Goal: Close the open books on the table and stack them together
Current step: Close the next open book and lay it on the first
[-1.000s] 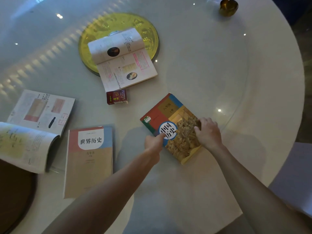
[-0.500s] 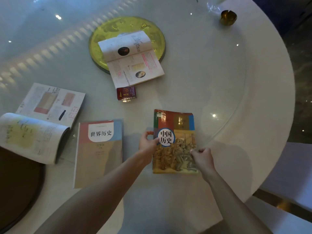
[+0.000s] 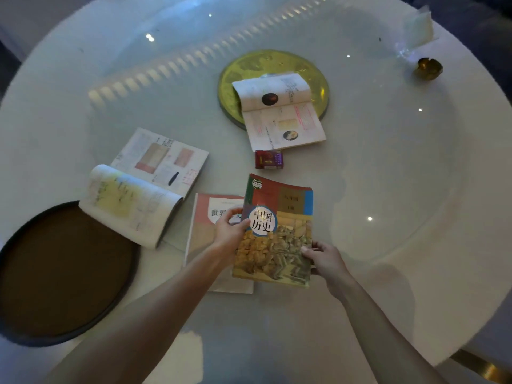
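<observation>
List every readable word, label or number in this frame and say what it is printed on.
"中国历史": white circle on the colourful closed book held in both hands.
"世界": visible start of the title on the pink closed book; the rest is covered.
Open book pages and small red box: print too small or blurred to read.

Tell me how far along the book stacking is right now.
Two books are closed: the pink book lies flat, and the colourful book is held by the left hand and right hand, overlapping the pink one but not yet squared on it. Still open: the book by the tray and the book on the gold disc. Roughly halfway.
</observation>
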### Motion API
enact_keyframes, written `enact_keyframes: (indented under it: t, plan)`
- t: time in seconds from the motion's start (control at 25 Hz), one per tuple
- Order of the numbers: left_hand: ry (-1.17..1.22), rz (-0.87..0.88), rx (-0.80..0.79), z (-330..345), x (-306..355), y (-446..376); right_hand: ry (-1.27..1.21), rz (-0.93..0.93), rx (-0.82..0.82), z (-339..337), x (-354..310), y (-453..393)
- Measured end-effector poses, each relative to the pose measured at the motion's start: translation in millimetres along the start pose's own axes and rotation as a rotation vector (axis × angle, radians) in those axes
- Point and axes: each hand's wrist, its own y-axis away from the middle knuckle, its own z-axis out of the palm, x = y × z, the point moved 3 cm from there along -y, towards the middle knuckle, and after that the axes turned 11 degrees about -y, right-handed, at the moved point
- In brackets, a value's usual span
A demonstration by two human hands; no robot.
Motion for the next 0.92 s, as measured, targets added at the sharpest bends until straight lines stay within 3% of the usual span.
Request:
enact_keyframes:
  t: [0.16, 0.36, 0.68, 0.84, 0.92]
  plan:
    - [-0.032, 0.027, 0.107, -59.7, -7.7, -4.0, 0.110, -0.040, -0.063, 61.8, -5.4, -0.4]
    - [-0.139, 0.042, 0.118, -96.1, -37.7, -19.1, 0.307, -0.067, -0.003, 105.8, 10.0, -6.7]
    - [-0.449, 0.150, 0.187, -114.4, -51.7, -31.2, 0.541, -0.166, 0.092, 130.2, 18.7, 7.3]
    - [-0.758, 0.229, 0.249, -120.8, -57.2, -34.4, 0.588, -0.149, 0.120, 138.0, 23.8, 6.7]
    - [-0.737, 0.222, 0.191, -125.2, -63.6, -39.4, 0.609, -0.158, 0.147, 141.1, 24.9, 8.0]
